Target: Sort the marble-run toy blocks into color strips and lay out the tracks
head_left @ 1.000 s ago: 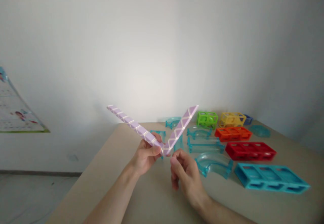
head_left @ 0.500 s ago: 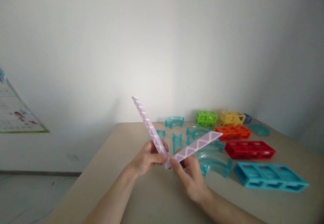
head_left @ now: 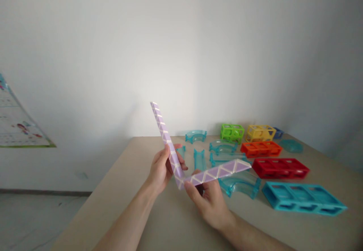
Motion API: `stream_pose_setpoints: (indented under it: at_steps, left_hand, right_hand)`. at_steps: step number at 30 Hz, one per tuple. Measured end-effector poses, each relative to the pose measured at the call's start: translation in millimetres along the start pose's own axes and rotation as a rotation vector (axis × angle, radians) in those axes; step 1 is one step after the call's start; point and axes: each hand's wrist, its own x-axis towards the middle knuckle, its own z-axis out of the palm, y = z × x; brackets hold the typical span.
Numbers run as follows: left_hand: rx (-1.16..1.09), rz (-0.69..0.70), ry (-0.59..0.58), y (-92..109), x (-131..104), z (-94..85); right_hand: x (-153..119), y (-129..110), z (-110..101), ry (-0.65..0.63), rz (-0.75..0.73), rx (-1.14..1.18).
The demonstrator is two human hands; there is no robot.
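Note:
A purple and white snake puzzle (head_left: 175, 161), made of triangular wedges, is held above the table, bent into a V with its corner low. My left hand (head_left: 161, 167) is closed around the longer arm, which rises up and away to the left. Close to the bend, my right hand (head_left: 208, 198) pinches the shorter arm with the thumb on top; that arm points right. Some of the fingers are hidden behind the puzzle.
Clear teal track pieces (head_left: 200, 160) lie on the table (head_left: 113, 194) beyond my hands. To the right stand open block frames: teal (head_left: 303, 197), red (head_left: 279, 168), orange (head_left: 261, 148), yellow (head_left: 260, 133) and green (head_left: 232, 132). A wall rises behind.
My left hand has slid up the longer arm, away from the bend. That arm now stands steeper, and the shorter arm has tipped lower at its right end.

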Motion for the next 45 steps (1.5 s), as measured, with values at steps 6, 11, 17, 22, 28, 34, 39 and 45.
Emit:
stream_pose_setpoints:
  at_steps: [6,11,17,22,28,34,39,45]
  left_hand:
    - [-0.144,-0.122,-0.133,6,1,-4.3]
    - [-0.244,-0.234,-0.363,9,1,-12.0]
    - [-0.177,-0.293,-0.499,4,-3,-11.9]
    - [-0.187,-0.206,-0.402,4,-6,-3.4]
    - [-0.230,-0.260,-0.415,7,-8,-0.9]
    - [-0.165,-0.402,-0.548,6,-8,-10.5]
    - [-0.135,-0.552,-0.732,13,-11,-13.0]
    - [-0.070,-0.673,-0.772,16,-14,-15.4]
  right_hand:
    - [-1,-9,-3,-0.193,-0.123,-0.039]
    - [2,-9,-3,-0.226,-0.114,0.008]
    - [0,-8,1,-0.156,-0.031,0.007]
    - [-1,-2,6,-0.170,0.042,0.058]
    - [-3,-5,12,-0.247,0.158,0.233]
    - [-2,-4,13,-0.086,0.312,0.421]
    - [3,3,7,0.083,0.301,0.484]
    - [2,-2,7,-0.002,0.265,0.457]
